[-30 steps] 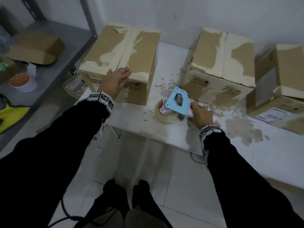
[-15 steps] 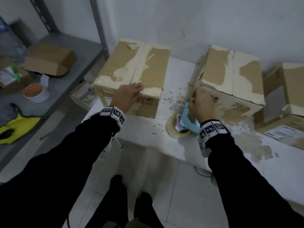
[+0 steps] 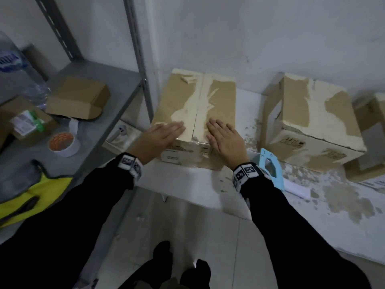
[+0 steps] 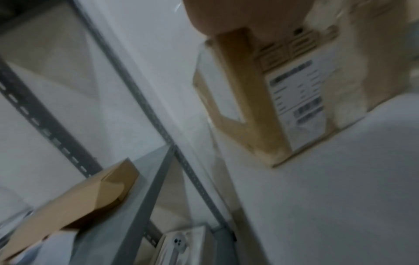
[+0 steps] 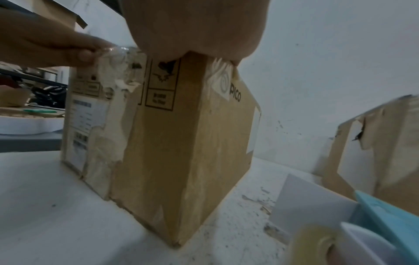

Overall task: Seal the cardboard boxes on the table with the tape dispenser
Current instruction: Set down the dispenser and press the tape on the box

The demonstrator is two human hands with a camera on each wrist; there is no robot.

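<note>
A worn cardboard box (image 3: 198, 105) stands at the left end of the white table (image 3: 187, 180), its two top flaps meeting at a centre seam. My left hand (image 3: 164, 132) lies flat on the left flap near the front edge. My right hand (image 3: 225, 136) lies flat on the right flap. Both hands have straight fingers and hold nothing. The light blue tape dispenser (image 3: 270, 170) with its clear tape roll (image 5: 317, 243) stands on the table just right of my right wrist. In the right wrist view the box (image 5: 170, 143) shows its front corner and torn old tape.
A second cardboard box (image 3: 312, 122) stands to the right, and a third box (image 3: 373, 142) at the far right edge. A grey metal shelf (image 3: 87, 84) on the left holds a small carton (image 3: 79, 99), a cup and a water bottle. Paper scraps litter the table.
My right hand let go of the tape dispenser and moved left onto the box's right flap. My left hand slid further onto the left flap. The dispenser now stands on the table.
</note>
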